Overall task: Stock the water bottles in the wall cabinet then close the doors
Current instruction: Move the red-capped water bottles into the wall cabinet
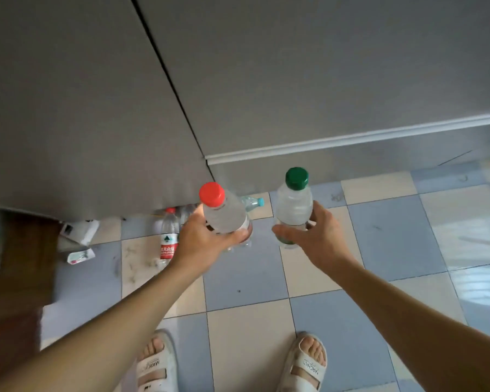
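Both bare arms reach forward and down. The left hand [203, 241] grasps a clear plastic water bottle with a red cap [224, 212], tilted left. The right hand [311, 236] grasps a clear plastic water bottle with a green cap [294, 206], nearly upright. Both bottles hang above the blue-and-cream checkered tile floor [246, 281], before 2 closed grey cabinet doors [294, 80]. More bottles [169, 236] lie on the floor at the left door's lower edge. 2 white sandals [306, 366] show below.
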The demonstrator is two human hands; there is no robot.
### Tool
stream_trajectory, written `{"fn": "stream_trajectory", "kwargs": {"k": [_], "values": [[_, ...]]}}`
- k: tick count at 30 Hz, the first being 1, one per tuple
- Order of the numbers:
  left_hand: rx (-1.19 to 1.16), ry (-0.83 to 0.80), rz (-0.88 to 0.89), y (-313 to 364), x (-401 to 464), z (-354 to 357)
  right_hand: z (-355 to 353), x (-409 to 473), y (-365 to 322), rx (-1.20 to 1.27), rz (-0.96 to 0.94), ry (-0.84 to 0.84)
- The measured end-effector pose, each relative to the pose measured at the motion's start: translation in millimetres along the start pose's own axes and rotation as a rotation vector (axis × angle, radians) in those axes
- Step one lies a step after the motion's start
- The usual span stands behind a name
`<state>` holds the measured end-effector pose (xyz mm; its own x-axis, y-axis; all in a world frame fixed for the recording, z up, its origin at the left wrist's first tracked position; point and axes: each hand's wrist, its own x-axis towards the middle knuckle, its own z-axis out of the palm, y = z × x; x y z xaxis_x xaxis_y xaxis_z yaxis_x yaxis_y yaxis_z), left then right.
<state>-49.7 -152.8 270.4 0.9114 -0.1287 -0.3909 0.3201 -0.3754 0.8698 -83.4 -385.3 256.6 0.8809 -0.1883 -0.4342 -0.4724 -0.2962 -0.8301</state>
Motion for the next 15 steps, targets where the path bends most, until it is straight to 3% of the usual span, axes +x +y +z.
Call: {"fn": "stream_trajectory", "kwargs": {"k": [9, 15], "values": [[0.016, 0.071, 0.135, 170, -99, -137, -5, -104, -230, 0.088, -0.186, -0.095], [0.075, 0.143, 0.246, 295, -167, -252, -11, -174, -392, 0.024, -0.321, -0.155]]}}
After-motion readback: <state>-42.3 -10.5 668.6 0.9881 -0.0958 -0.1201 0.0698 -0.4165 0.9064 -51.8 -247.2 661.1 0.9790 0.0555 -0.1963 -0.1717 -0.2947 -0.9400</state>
